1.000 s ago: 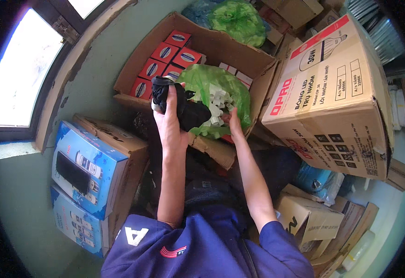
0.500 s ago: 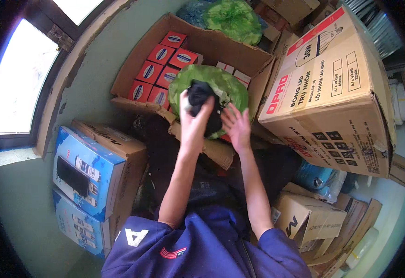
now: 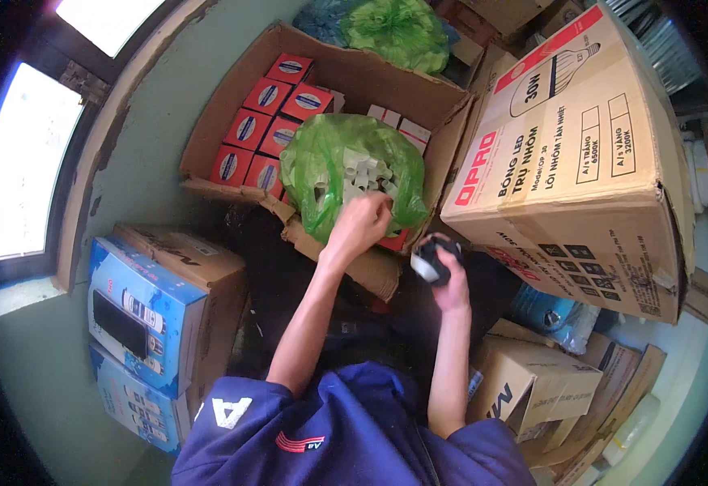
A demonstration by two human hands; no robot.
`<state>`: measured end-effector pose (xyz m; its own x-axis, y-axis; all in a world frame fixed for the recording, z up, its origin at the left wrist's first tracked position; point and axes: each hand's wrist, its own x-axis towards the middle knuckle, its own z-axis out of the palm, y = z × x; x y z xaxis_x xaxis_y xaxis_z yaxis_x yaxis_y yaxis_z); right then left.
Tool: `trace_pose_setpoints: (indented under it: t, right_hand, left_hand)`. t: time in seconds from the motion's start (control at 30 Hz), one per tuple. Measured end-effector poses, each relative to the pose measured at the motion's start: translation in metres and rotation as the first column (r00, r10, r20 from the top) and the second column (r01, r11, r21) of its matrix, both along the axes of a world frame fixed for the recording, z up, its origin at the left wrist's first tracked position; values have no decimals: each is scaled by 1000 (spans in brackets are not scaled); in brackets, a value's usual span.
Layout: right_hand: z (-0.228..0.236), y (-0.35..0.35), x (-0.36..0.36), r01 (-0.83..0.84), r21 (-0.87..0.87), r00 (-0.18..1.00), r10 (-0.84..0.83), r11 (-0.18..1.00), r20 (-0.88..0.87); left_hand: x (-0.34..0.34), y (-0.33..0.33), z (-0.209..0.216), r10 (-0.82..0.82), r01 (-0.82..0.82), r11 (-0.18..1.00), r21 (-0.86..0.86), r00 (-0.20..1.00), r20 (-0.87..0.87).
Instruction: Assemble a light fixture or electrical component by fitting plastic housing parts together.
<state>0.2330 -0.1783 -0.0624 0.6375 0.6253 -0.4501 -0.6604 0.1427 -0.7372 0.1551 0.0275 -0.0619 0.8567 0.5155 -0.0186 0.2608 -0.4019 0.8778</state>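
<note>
A green plastic bag [image 3: 305, 166] lies open on a cardboard box, holding several short white tube-like pieces [image 3: 363, 168]. My left hand [image 3: 362, 225] is over the near side of this bag, fingers curled together beside the white pieces. Whatever it grips, if anything, is hidden behind the fingers. To the right, in front of the box, my right hand [image 3: 452, 282] is closed around a rounded black and whitish object [image 3: 428, 262]. Blur and the fingers keep me from telling its kind.
The open cardboard box [image 3: 236, 93] contains several red and white small boxes [image 3: 248, 128]. A large carton [image 3: 564, 170] stands at the right. Blue boxes [image 3: 139, 356] are stacked at the left, with a black phone [image 3: 121, 322] on top. Another green bag [image 3: 398, 36] lies behind.
The black object has passed from my left hand to my right, which has drawn back toward me. My left hand has lowered to the bag, uncovering the white pieces.
</note>
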Motion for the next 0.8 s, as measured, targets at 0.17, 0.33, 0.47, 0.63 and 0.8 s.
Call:
trace_pose_setpoints:
  t: [0.17,0.33,0.47,0.63,0.8]
  right_hand:
    - [8,-42,-7,-231,-308,943,291,923,164]
    - [17,-81,-5,-229,-304,948,283,925,147]
    - [7,-82,-2,-187,-166,973,206,968,107]
    - [-7,-75,13,-232,-117,971,237,966,29]
    - [-12,-67,21,-235,-10,972,235,972,-21]
  left_hand:
    - [62,16,-93,-68,314,823,473,881,-468]
    - [100,7,-177,-54,382,724,575,862,-504]
    - [115,10,-203,-259,614,600,512,755,-602]
    - [130,8,-210,-265,683,564,464,681,-682]
    - [130,4,-226,-168,621,573,535,727,-665]
